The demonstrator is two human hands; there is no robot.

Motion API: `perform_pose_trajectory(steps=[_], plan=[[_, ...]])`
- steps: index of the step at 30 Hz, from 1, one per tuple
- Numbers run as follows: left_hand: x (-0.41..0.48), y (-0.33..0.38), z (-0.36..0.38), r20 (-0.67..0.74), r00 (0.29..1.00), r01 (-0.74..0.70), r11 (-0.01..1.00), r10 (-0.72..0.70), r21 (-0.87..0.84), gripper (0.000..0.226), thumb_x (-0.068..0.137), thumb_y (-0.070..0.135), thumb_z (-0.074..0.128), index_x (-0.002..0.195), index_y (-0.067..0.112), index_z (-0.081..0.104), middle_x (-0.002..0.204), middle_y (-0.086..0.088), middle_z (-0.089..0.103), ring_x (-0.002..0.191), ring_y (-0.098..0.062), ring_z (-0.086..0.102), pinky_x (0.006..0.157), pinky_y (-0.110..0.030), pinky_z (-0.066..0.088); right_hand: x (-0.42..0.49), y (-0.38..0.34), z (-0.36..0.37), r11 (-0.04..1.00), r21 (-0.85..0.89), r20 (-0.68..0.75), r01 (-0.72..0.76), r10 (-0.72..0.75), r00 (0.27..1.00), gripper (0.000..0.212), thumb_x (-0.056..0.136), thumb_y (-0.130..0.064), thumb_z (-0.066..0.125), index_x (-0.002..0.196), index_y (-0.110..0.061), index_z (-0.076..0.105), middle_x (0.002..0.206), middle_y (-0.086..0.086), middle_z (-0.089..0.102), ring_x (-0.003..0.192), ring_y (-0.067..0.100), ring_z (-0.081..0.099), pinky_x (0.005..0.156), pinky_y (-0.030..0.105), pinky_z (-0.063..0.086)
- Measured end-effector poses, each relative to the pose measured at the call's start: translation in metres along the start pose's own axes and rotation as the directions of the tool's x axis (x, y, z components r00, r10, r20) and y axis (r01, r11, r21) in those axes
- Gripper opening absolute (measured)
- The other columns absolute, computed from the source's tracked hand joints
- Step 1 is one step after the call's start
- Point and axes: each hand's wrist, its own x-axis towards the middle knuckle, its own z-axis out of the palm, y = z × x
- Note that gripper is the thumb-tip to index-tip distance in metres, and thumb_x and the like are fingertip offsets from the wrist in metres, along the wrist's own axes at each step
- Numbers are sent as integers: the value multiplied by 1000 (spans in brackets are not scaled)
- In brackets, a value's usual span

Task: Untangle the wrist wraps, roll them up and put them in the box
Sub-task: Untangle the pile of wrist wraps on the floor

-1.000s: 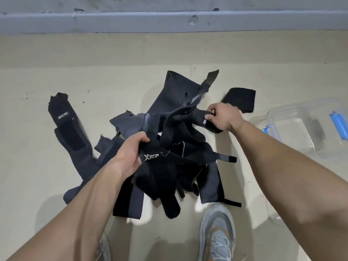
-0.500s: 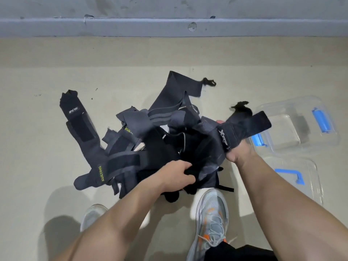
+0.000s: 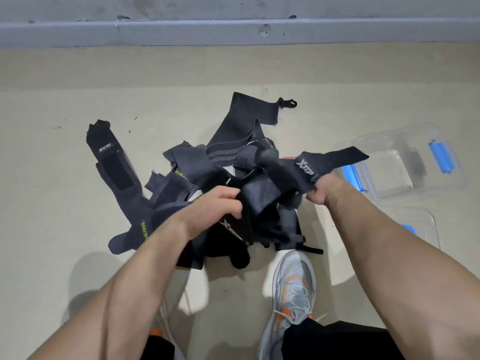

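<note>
One wrist wrap [image 3: 330, 161], pinched by your right hand [image 3: 324, 193], stretches lengthwise toward upper right; your left hand [image 3: 215, 206] grips the tangle [image 3: 197, 162].

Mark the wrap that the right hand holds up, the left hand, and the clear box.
raised wrap [image 3: 306, 166]: head view, on its white logo patch.
left hand [image 3: 218, 203]: head view, on the back of the hand.
clear box [image 3: 389, 175]: head view, on the bare floor of the box.
</note>
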Motion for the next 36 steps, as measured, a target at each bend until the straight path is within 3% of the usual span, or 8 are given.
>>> perform_pose_trajectory(steps=[6, 10, 14, 22, 25, 29, 32, 36], plan=[[14, 12, -8, 25, 986, 144, 918, -165, 370, 32, 65, 36, 63, 84, 10, 66, 79, -3, 63, 78, -18, 60, 83, -42, 52, -12, -15, 37, 992, -120, -31, -40, 36, 999, 35, 104, -24, 44, 72, -14, 54, 56, 4, 59, 46, 13, 60, 52, 18, 51], [15, 3, 11, -43, 988, 155, 960, -149, 234, 18, 96, 16, 60, 107, 23, 73, 106, 5, 78, 104, -13, 71, 86, -6, 41, -25, -19, 63, 974, -221, 62, 53, -40, 997, 15, 95, -27, 57, 93, -16, 67, 79, 4, 68, 68, 21, 62, 82, 37, 53], [10, -8, 12, -80, 991, 116, 991, -110, 70, 20, 97, 11, 58, 106, 20, 74, 107, 2, 79, 106, -15, 73, 104, -34, 49, -28, -6, 67, 951, -303, 134, 65, -26, 991, 26, 89, -24, 55, 108, -25, 72, 96, 2, 64, 61, 14, 51, 60, 25, 45], [7, -25, 9, -38, 991, 126, 991, -125, 35, 35, 79, 22, 61, 110, 12, 74, 112, -6, 78, 111, -25, 72, 112, -47, 47, -20, 16, 80, 798, -563, 136, 213, -164, 977, 42, 87, -28, 57, 129, -31, 62, 110, -4, 64, 96, 14, 62, 76, 32, 49], [10, -32, 13, -28, 989, 147, 987, -145, 63, 27, 84, 16, 62, 108, 14, 75, 108, -3, 79, 109, -22, 73, 111, -44, 48, -11, 9, 90, 746, -597, 96, 295, -299, 949, 41, 82, -33, 49, 106, -6, 70, 109, 12, 65, 99, 30, 61, 89, 38, 47], [13, -38, 19, 0, 986, 166, 980, -167, 113, 28, 82, 19, 62, 106, 19, 76, 107, -1, 79, 109, -20, 72, 110, -43, 48, -5, 4, 95, 677, -682, 73, 275, -311, 948, 48, 75, -60, 60, 84, -14, 68, 94, 2, 72, 92, 23, 65, 87, 39, 49], [9, -36, 20, 11, 987, 160, 981, -162, 112, 30, 80, 22, 63, 106, 23, 76, 108, -1, 79, 109, -20, 72, 110, -42, 49, -9, 9, 93, 523, -763, 146, 380, -433, 889, 32, 85, -38, 65, 70, -15, 48, 69, 0, 54, 71, 19, 52, 68, 35, 42], [-10, -27, 10, -18, 992, 125, 989, -124, 77, 21, 96, 6, 63, 110, 15, 76, 111, -7, 78, 110, -24, 72, 108, -41, 51, -26, -1, 84, 647, -616, 58, 449, -531, 846, 29, 87, -27, 66, 68, -11, 51, 65, -1, 51, 64, 16, 47, 63, 32, 39]])
